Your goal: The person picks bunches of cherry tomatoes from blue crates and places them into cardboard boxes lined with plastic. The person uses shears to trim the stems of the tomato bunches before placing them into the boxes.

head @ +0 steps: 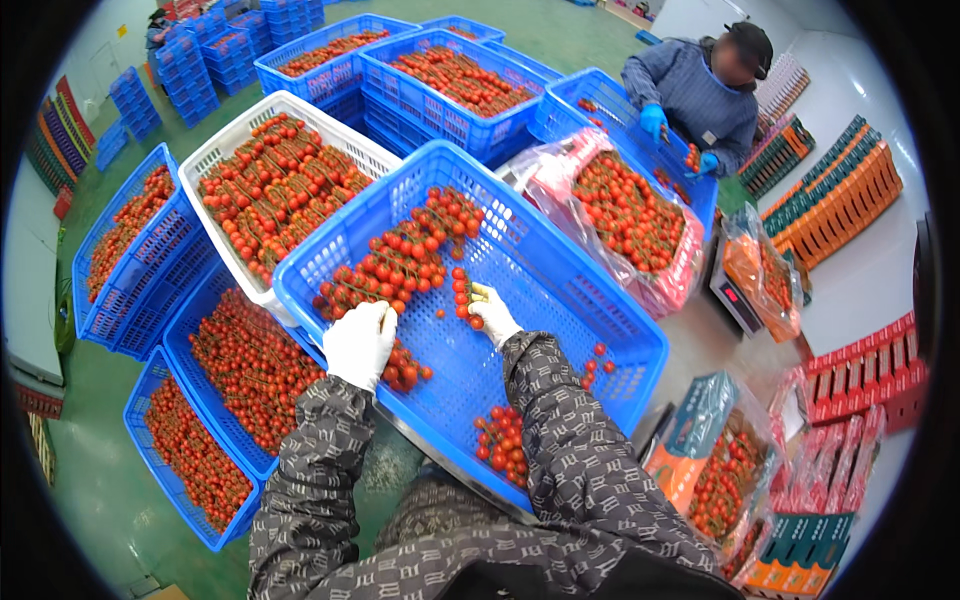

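Both my hands wear white gloves over a large blue plastic crate (592, 304) that holds bunches of cherry tomatoes. My right hand (491, 313) grips a short truss of cherry tomatoes (460, 289) above the crate floor. At the crate's left side, my left hand (364, 341) touches the edge of a row of vine tomatoes (397, 262); its fingertips are bent down, and whether it grips anything cannot be told. Under that hand lies a small bunch (403, 369). Another pile (501, 444) rests in the near corner, beside my right sleeve. A loose tomato (440, 313) lies between the hands.
A white crate (196, 176) of vine tomatoes adjoins on the left, with filled blue crates (154, 427) beyond. Right of my crate sit a plastic-lined box of tomatoes (630, 214) and a scale (735, 300) bearing a bag. A co-worker in blue gloves (654, 121) handles tomatoes at upper right.
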Action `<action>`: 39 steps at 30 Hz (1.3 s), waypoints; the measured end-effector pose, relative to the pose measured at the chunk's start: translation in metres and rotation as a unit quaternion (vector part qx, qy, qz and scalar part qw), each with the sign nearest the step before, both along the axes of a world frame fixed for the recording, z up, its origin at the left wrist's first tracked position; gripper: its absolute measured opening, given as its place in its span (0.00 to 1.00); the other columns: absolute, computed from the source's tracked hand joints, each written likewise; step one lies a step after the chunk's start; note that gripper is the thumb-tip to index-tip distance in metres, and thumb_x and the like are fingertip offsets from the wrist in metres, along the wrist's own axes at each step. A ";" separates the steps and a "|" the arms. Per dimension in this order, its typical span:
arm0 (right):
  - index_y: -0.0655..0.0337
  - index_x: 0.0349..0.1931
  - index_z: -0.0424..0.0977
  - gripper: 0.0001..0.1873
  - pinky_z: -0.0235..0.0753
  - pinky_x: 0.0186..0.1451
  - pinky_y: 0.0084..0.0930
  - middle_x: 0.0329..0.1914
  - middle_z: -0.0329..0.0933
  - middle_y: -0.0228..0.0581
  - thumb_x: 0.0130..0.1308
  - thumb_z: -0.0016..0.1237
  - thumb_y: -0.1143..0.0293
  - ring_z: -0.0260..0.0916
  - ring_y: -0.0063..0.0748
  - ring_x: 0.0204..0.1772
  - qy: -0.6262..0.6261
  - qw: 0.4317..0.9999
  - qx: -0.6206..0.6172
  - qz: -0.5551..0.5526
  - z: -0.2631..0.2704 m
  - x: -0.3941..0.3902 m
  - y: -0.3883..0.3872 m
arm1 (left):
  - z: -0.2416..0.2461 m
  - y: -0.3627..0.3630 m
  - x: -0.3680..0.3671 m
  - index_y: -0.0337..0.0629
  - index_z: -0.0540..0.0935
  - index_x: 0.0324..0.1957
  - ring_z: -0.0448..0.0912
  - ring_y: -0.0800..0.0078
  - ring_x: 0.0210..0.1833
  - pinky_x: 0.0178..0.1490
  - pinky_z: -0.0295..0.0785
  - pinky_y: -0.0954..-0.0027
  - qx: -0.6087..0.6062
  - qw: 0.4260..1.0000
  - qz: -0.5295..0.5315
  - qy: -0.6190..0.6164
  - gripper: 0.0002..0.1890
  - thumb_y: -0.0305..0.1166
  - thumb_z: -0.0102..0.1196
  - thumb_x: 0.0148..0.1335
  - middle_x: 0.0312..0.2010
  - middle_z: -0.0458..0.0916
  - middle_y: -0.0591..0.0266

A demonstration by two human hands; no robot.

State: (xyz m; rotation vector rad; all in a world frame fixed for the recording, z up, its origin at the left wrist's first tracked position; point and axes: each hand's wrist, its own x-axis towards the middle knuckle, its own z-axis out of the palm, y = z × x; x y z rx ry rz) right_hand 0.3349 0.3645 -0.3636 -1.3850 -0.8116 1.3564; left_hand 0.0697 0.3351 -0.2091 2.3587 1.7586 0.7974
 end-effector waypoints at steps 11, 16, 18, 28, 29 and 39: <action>0.54 0.69 0.62 0.35 0.77 0.53 0.40 0.58 0.69 0.49 0.59 0.55 0.67 0.73 0.43 0.52 -0.340 0.939 0.045 -0.008 0.032 -0.052 -0.012 | 0.005 0.001 -0.002 0.52 0.86 0.35 0.83 0.59 0.35 0.39 0.76 0.59 -0.044 0.999 -0.014 -0.019 0.11 0.43 0.54 0.65 0.32 0.85 0.62; 0.60 0.61 0.70 0.21 0.78 0.37 0.28 0.59 0.74 0.49 0.68 0.40 0.68 0.76 0.34 0.43 0.570 0.819 -0.065 -0.031 0.063 -0.023 -0.063 | 0.007 -0.001 0.006 0.47 0.87 0.47 0.85 0.70 0.45 0.49 0.77 0.69 -0.150 0.975 -0.050 -0.153 0.14 0.43 0.55 0.68 0.42 0.87 0.62; 0.56 0.67 0.65 0.24 0.79 0.54 0.43 0.72 0.65 0.46 0.74 0.36 0.62 0.74 0.42 0.59 0.545 0.837 0.010 -0.049 0.087 -0.017 -0.100 | 0.011 -0.009 0.023 0.40 0.85 0.50 0.84 0.72 0.47 0.53 0.75 0.68 -0.312 0.789 -0.158 -0.504 0.17 0.42 0.53 0.71 0.43 0.87 0.61; 0.54 0.74 0.56 0.31 0.66 0.70 0.49 0.76 0.59 0.42 0.78 0.25 0.48 0.61 0.42 0.74 0.541 0.807 0.223 -0.088 0.175 0.016 -0.244 | 0.032 -0.115 0.134 0.43 0.76 0.61 0.75 0.72 0.59 0.59 0.68 0.64 -0.517 0.569 -0.296 -0.567 0.22 0.44 0.53 0.71 0.59 0.77 0.64; 0.54 0.74 0.56 0.31 0.66 0.70 0.49 0.77 0.59 0.42 0.78 0.25 0.48 0.60 0.42 0.75 0.532 0.809 0.228 -0.103 0.176 0.020 -0.255 | 0.033 -0.122 0.141 0.44 0.76 0.62 0.74 0.72 0.60 0.59 0.67 0.63 -0.522 0.558 -0.315 -0.563 0.23 0.44 0.53 0.70 0.60 0.77 0.64; 0.54 0.75 0.54 0.29 0.67 0.67 0.31 0.74 0.61 0.36 0.77 0.35 0.58 0.64 0.30 0.65 0.268 0.887 0.184 -0.328 0.199 0.023 -0.340 | 0.038 -0.212 0.195 0.47 0.68 0.68 0.74 0.71 0.59 0.61 0.70 0.65 -0.632 0.470 -0.317 -0.528 0.26 0.42 0.51 0.72 0.62 0.73 0.63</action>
